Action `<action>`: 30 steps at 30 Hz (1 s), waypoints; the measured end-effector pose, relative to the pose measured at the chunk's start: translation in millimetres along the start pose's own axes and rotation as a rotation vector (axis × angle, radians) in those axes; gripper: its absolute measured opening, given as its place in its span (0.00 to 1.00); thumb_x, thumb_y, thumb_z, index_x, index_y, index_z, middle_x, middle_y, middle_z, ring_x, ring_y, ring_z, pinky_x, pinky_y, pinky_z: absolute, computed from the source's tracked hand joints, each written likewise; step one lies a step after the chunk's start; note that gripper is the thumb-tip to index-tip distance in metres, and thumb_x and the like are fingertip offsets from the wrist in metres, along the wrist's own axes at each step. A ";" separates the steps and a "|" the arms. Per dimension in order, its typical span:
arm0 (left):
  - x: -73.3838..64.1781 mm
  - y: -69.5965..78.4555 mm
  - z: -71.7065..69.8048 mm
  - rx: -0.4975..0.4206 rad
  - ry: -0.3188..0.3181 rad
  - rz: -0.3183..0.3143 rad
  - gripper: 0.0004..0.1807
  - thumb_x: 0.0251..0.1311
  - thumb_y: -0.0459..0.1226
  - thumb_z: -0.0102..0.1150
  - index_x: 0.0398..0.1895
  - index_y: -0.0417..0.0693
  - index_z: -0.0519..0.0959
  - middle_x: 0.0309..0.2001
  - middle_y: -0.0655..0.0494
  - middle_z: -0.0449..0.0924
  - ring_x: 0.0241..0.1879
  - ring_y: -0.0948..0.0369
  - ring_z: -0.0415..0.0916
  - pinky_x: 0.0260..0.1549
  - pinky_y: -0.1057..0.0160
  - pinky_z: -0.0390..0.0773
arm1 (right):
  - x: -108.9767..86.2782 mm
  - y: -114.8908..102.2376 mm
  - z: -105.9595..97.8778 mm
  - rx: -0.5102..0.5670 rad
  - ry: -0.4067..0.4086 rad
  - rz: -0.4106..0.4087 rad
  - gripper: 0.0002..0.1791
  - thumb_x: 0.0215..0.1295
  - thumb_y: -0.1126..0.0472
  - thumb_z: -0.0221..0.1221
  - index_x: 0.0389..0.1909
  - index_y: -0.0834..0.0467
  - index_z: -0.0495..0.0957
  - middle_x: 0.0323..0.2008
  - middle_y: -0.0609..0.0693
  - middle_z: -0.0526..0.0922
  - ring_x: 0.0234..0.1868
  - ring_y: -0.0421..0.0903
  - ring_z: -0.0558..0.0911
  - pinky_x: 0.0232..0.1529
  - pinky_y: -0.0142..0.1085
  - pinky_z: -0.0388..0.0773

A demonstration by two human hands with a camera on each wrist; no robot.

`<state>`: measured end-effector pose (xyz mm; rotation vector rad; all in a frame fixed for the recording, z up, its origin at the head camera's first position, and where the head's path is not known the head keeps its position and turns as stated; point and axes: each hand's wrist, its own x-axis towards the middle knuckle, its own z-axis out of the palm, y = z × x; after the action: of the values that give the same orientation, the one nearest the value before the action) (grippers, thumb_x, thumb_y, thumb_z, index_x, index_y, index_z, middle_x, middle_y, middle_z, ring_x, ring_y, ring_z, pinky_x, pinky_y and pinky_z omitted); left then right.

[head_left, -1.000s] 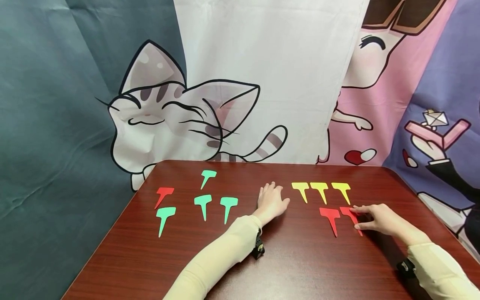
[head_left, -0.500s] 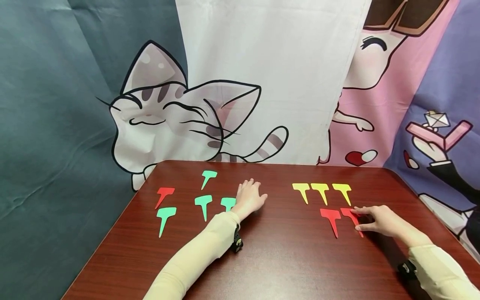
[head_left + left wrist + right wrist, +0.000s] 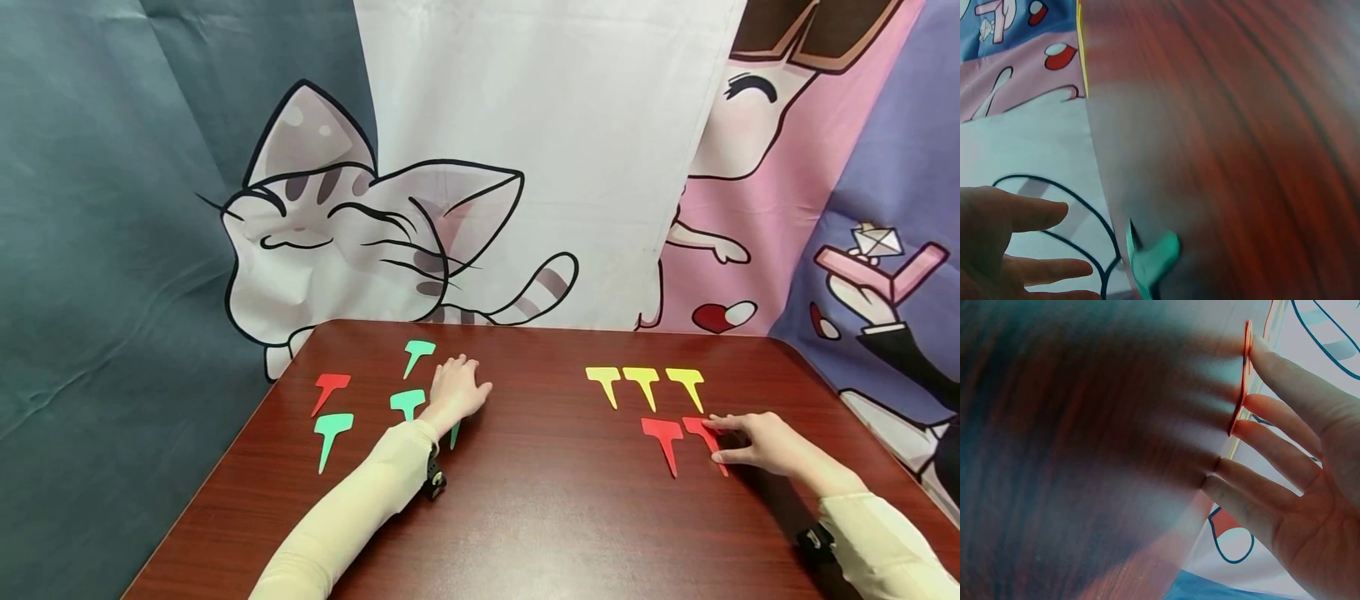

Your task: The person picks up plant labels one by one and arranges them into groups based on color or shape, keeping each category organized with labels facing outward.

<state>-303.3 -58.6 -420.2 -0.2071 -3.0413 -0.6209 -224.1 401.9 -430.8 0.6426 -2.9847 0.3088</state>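
My left hand [image 3: 454, 392] is over the group of green T-shaped plant labels, its fingers extended, and holds nothing. Beneath it, one green label [image 3: 454, 435] is mostly hidden; a second green label [image 3: 407, 403] lies just left and a third [image 3: 418, 353] behind. In the left wrist view a green label [image 3: 1157, 259] lies near the spread fingers. With fairly straight fingertips, my right hand [image 3: 765, 442] touches a red plant label [image 3: 699, 428] lying on the table. The right wrist view shows that red label [image 3: 1242, 381] edge-on under the thumb and fingers.
On the brown table [image 3: 540, 517], another red label [image 3: 663, 433] lies left of the touched one. A row of yellow labels [image 3: 641, 380] sits behind. At far left lie a red label [image 3: 330, 387] and a green label [image 3: 332, 429]. A printed cloth [image 3: 540, 167] hangs behind the table.
My left hand has moved left from the middle of the table to over the green labels, covering most of one. The right hand stays at the same red label.
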 end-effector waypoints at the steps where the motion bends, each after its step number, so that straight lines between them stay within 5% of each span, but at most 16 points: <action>1: 0.1 -3.6 -1.3 0.003 0.003 -0.001 0.28 0.63 0.48 0.56 0.64 0.45 0.70 0.69 0.43 0.62 0.71 0.46 0.55 0.70 0.47 0.51 | -0.2 0.2 0.1 0.001 0.002 0.001 0.36 0.42 0.42 0.71 0.50 0.61 0.81 0.47 0.62 0.83 0.48 0.63 0.81 0.46 0.55 0.77; 30: -20.9 -103.1 -52.4 0.066 0.023 -0.080 0.29 0.62 0.45 0.56 0.62 0.37 0.70 0.66 0.34 0.63 0.67 0.39 0.57 0.67 0.40 0.52 | 0.4 1.3 1.1 -0.004 0.008 -0.002 0.36 0.42 0.42 0.71 0.49 0.61 0.82 0.46 0.61 0.84 0.48 0.63 0.81 0.45 0.54 0.77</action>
<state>-296.5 -175.7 -413.2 -0.0759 -3.0550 -0.5217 -225.0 402.7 -432.0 0.6420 -2.9759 0.3044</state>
